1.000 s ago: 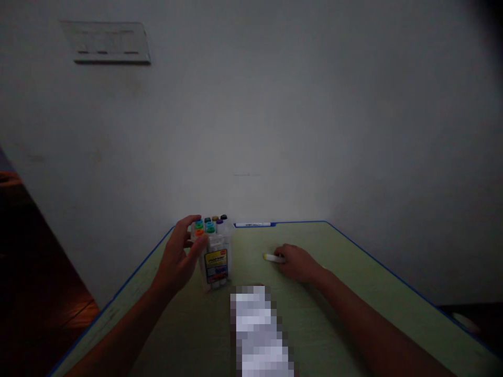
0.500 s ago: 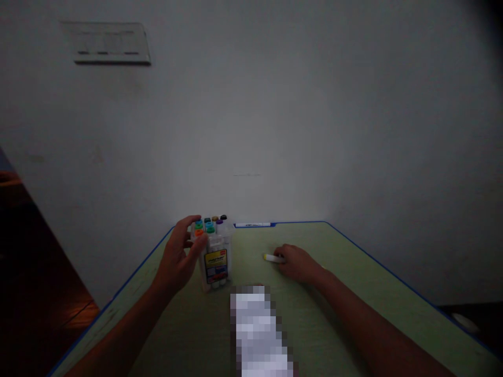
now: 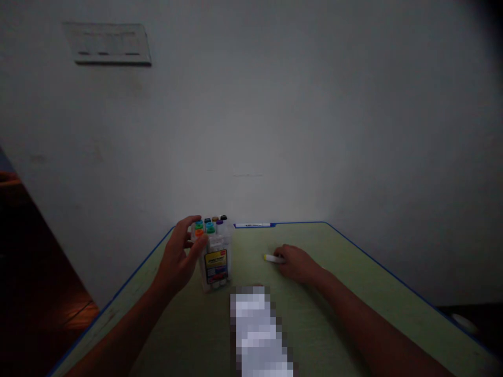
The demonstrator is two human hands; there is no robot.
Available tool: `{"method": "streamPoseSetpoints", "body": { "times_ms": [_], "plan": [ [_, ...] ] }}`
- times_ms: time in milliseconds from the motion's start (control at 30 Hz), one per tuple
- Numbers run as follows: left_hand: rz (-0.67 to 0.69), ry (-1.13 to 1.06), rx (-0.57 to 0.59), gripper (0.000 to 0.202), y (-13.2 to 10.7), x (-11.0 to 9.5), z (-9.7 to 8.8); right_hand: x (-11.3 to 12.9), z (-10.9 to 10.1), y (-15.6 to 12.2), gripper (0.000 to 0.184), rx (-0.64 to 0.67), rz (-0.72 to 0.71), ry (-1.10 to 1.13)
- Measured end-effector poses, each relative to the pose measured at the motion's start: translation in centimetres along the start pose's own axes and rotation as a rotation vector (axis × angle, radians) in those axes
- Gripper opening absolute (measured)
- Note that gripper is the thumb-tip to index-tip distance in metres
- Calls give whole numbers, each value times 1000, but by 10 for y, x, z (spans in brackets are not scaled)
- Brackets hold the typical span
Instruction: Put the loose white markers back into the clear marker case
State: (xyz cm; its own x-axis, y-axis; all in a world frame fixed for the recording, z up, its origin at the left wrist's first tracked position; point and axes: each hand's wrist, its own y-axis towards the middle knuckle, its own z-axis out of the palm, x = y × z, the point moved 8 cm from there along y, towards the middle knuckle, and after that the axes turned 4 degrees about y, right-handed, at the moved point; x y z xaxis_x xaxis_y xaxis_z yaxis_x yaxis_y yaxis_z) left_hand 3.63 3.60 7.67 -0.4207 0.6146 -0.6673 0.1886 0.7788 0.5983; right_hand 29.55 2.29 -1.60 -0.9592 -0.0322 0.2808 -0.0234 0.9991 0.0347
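A clear plastic marker case (image 3: 217, 266) stands upright on the left half of the table, with several markers inside showing coloured ends. My left hand (image 3: 181, 256) is wrapped round its left side, thumb at the near top edge and fingers behind. On the table to the right, my right hand (image 3: 297, 263) grips a white marker (image 3: 273, 258) with a yellow end pointing left. That marker lies low, at or just above the tabletop. The fingertips of my right hand are partly hidden behind the knuckles.
A white and blue marker (image 3: 253, 225) lies along the table's far edge by the wall. A pixelated pale oblong thing (image 3: 257, 330) lies at the near middle. The green table (image 3: 334, 246) has a blue rim. A switch plate (image 3: 110, 44) is on the wall.
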Motion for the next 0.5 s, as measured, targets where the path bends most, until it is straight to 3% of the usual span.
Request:
{"method": "streamPoseSetpoints", "body": {
  "times_ms": [500],
  "plan": [
    [13,-1,-3,53,0,-4,0,1,-2,-1,27,-4,-6,1]
  ]
}}
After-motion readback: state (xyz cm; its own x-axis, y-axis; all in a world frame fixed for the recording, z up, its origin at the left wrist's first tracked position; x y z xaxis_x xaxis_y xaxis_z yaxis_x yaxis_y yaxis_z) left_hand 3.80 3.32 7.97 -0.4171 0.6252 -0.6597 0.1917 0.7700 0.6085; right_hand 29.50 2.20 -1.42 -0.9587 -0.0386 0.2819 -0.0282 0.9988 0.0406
